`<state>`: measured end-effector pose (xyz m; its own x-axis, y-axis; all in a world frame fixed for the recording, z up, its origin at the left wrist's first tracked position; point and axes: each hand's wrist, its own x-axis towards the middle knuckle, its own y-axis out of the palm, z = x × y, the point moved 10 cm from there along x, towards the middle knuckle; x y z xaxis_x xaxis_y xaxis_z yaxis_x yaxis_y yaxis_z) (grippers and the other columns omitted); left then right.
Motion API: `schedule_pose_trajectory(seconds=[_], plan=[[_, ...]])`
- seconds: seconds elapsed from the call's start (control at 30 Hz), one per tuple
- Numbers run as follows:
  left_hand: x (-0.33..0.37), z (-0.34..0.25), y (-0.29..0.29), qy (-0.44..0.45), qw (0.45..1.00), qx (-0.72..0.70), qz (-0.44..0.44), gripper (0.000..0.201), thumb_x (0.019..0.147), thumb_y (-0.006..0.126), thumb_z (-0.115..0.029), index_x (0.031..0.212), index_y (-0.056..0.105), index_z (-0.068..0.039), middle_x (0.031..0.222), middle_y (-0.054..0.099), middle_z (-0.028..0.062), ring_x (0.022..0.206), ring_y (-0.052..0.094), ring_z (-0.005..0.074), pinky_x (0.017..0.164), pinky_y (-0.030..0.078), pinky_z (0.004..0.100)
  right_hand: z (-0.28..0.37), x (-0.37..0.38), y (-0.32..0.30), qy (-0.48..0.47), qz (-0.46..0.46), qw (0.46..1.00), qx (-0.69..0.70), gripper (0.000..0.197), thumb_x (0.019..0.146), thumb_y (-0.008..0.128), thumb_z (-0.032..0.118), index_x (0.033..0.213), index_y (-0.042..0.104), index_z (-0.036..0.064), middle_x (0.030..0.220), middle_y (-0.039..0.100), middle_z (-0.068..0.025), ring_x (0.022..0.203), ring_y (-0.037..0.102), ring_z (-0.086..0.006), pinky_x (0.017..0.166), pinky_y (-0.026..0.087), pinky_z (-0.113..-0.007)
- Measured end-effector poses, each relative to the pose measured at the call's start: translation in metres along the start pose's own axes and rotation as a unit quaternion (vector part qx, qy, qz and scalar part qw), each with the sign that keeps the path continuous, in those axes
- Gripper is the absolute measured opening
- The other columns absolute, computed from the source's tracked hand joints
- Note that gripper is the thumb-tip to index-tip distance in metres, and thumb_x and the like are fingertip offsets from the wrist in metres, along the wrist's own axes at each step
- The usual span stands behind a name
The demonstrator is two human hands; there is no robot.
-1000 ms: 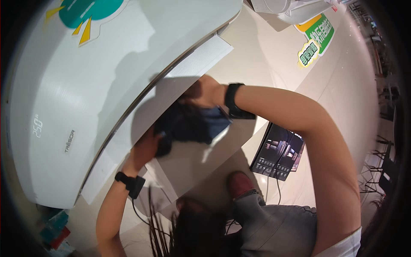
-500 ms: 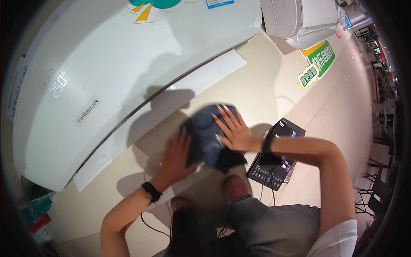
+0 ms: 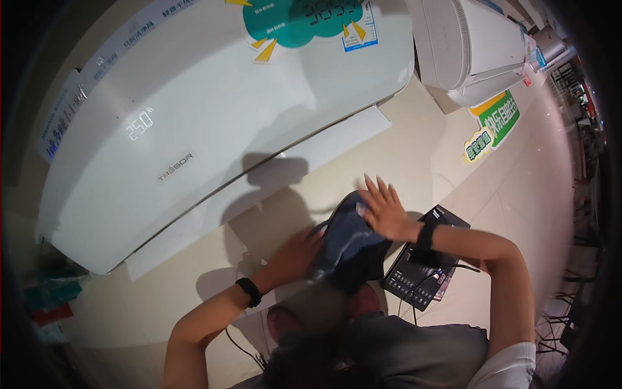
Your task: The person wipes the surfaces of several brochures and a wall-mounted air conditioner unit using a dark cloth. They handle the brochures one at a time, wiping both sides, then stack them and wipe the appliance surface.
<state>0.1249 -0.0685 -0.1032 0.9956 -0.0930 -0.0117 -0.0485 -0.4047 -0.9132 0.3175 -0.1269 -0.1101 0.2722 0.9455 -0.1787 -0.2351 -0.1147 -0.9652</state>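
Note:
A dark blue cloth item (image 3: 346, 243) with black parts sits tilted on the pale surface in front of my legs; its exact kind I cannot tell. My left hand (image 3: 295, 256) lies along its left edge, fingers stretched out and partly hidden by the cloth. At its upper right edge is my right hand (image 3: 387, 211), fingers spread, the thumb against the fabric. Right of the cloth, under my right wrist, lies a flat black printed box (image 3: 414, 279) with a thin black cable across it.
A large white air conditioner (image 3: 214, 123) with a lit display and a teal sticker (image 3: 278, 26) fills the upper left. Another white appliance (image 3: 447, 45) stands at the upper right, near a green and yellow sign (image 3: 495, 123). Black cable (image 3: 243, 350) trails beside my feet.
The view has shifted, so the surroundings sit lower and further right. The cloth has turned and looks narrower. My right hand has slid from its top to its upper right edge.

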Motion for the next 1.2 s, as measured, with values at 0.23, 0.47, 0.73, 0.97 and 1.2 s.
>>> schedule_pose_trajectory(seconds=[0.23,0.47,0.73,0.97,1.2], plan=[[0.0,0.009,-0.047,0.037,0.995,0.01,-0.093,0.059,0.072,0.073,-0.014,0.128,0.056,-0.004,0.136,0.053,0.012,0.119,0.054,0.0309,0.099,0.046,0.04,0.026,0.062,-0.062,-0.058,0.014,0.97,0.234,0.04,0.1,0.046,0.032,0.126,0.054,0.0028,0.111,0.058,-0.0192,0.11,0.055,-0.0362,0.097,0.044,-0.044],[-0.014,-0.005,-0.156,-0.107,0.937,-0.198,-0.268,0.047,0.074,0.063,0.005,0.12,0.063,-0.005,0.119,0.062,0.0158,0.108,0.061,0.033,0.095,0.049,0.0394,0.087,-0.006,-0.026,-0.001,0.315,0.827,0.465,0.063,0.101,0.039,0.054,0.13,0.05,-0.0003,0.117,0.061,-0.0171,0.114,0.053,-0.0251,0.097,0.043,-0.036],[-0.095,0.056,-0.305,-0.267,0.75,-0.115,-0.594,0.034,0.099,0.041,-0.004,0.13,0.055,0.002,0.128,0.06,0.0136,0.12,0.055,0.0218,0.107,0.037,0.0332,0.157,0.085,-0.166,-0.144,0.097,0.688,0.705,0.064,0.093,0.064,0.039,0.141,0.041,0.0039,0.127,0.054,-0.0139,0.114,0.054,-0.0165,0.095,0.044,-0.029],[-0.249,0.134,-0.357,-0.277,0.531,-0.162,-0.784,0.03,0.102,0.046,-0.014,0.129,0.055,-0.006,0.117,0.063,0.0102,0.101,0.064,0.0179,0.084,0.055,0.0297,0.23,0.11,-0.201,-0.162,0.03,0.722,0.672,0.077,0.091,0.064,0.041,0.151,0.028,0.0097,0.143,0.043,-0.0225,0.121,0.052,-0.0268,0.098,0.043,-0.037],[-0.22,0.084,-0.356,-0.3,0.651,0.192,-0.671,0.032,0.103,0.038,-0.011,0.129,0.054,-0.001,0.127,0.058,0.0153,0.121,0.053,0.0276,0.105,0.037,0.0353,0.265,0.079,-0.144,-0.213,0.224,0.763,0.568,0.071,0.096,0.059,0.04,0.149,0.029,0.0038,0.133,0.052,-0.0238,0.113,0.057,-0.0254,0.096,0.044,-0.034]])
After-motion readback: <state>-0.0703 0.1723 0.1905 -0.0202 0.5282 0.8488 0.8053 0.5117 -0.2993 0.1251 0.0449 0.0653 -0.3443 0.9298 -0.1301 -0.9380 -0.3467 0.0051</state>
